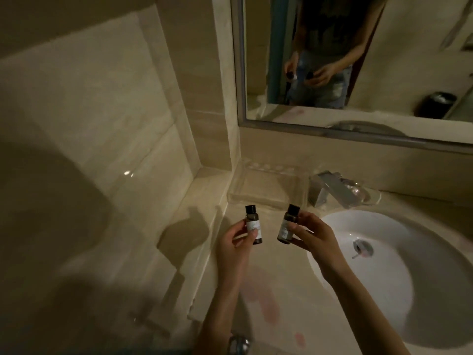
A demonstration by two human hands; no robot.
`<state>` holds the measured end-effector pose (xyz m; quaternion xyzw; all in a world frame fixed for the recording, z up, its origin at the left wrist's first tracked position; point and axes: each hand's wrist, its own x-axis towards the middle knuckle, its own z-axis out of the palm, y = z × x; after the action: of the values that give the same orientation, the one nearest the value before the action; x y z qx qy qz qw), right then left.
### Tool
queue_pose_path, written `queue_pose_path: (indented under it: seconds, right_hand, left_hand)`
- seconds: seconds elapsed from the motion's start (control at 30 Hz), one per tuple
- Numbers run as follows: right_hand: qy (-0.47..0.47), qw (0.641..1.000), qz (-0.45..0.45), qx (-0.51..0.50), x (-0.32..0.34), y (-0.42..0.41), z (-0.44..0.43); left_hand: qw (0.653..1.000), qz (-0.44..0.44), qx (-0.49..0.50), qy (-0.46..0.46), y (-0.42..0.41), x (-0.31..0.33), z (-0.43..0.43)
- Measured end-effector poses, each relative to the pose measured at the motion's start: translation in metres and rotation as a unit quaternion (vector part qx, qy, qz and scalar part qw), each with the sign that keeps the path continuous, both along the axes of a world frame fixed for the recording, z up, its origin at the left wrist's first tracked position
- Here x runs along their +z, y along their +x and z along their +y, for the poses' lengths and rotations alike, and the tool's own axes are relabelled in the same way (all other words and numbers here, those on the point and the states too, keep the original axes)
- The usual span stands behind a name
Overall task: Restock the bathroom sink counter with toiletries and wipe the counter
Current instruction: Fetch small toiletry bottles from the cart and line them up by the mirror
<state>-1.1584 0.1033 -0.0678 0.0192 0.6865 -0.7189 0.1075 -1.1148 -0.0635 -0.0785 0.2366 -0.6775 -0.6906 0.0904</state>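
I had my left hand pinching a white-labelled bottle and my right hand pinching a second bottle just beside it, the hands apart. Both bottles were dark, upright and black-capped, their writing too blurred to read. Beneath lay the beige counter, pink-smeared by my left forearm, with the white sink right of my right hand; beyond both sat a clear tray, the faucet and the mirror.
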Motion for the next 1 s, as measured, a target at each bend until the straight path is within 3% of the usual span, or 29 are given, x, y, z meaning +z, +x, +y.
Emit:
queue_pose_path:
  seconds: [0.2, 0.47, 0.73, 1.0]
  right_hand:
    - [-0.012, 0.999, -0.016, -0.033, -0.013, -0.077, -0.038]
    - [-0.073, 0.991, -0.095, -0.058, -0.061, -0.175, -0.062]
    - [-0.052, 0.994, -0.091, -0.039, -0.094, -0.235, -0.063]
    - [0.005, 0.998, -0.063, 0.013, -0.116, -0.271, -0.079]
  left_hand:
    - [0.998, 0.003, -0.017, 0.063, -0.098, -0.01, -0.026]
    - [0.988, -0.054, 0.037, 0.137, -0.189, -0.056, -0.02]
    - [0.993, -0.052, 0.054, 0.093, -0.239, -0.112, -0.036]
    - [0.994, -0.048, 0.071, 0.071, -0.25, -0.118, -0.049]
